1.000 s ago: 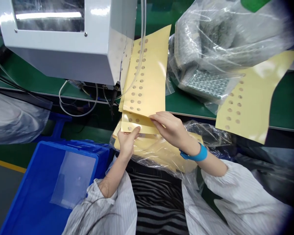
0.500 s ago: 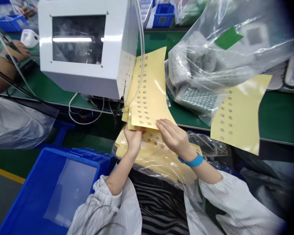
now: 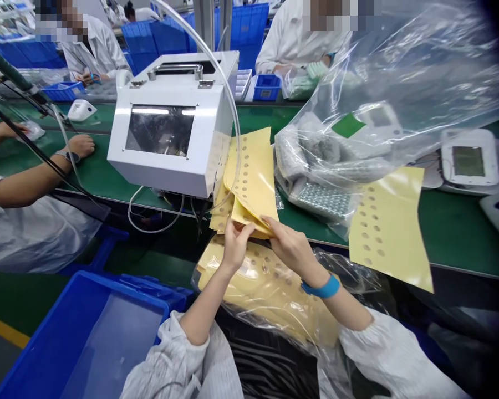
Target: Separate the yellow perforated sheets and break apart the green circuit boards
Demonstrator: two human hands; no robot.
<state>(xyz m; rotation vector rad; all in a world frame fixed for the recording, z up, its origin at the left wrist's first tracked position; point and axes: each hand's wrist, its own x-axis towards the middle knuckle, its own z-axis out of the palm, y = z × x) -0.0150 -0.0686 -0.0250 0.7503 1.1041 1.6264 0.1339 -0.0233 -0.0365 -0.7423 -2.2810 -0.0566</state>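
My left hand (image 3: 235,247) and my right hand (image 3: 290,245) both pinch the lower edge of a stack of yellow perforated sheets (image 3: 251,183) that leans against the side of a white box machine (image 3: 174,127). The right wrist wears a blue band (image 3: 321,289). Under both hands, on my lap, lies a clear plastic bag with more yellow sheets (image 3: 270,288). A single yellow perforated sheet (image 3: 388,230) hangs over the edge of the green bench (image 3: 461,233) to the right.
A large clear bag of grey parts (image 3: 357,127) stands right of the stack. A blue bin (image 3: 87,343) sits at lower left. White devices (image 3: 468,158) rest on the bench. A co-worker's arm (image 3: 37,172) lies at left; other people work at the far side.
The view has tilted up, showing the machine top and people beyond. My hands have stayed at the stack's lower edge and now bend the front sheets apart.
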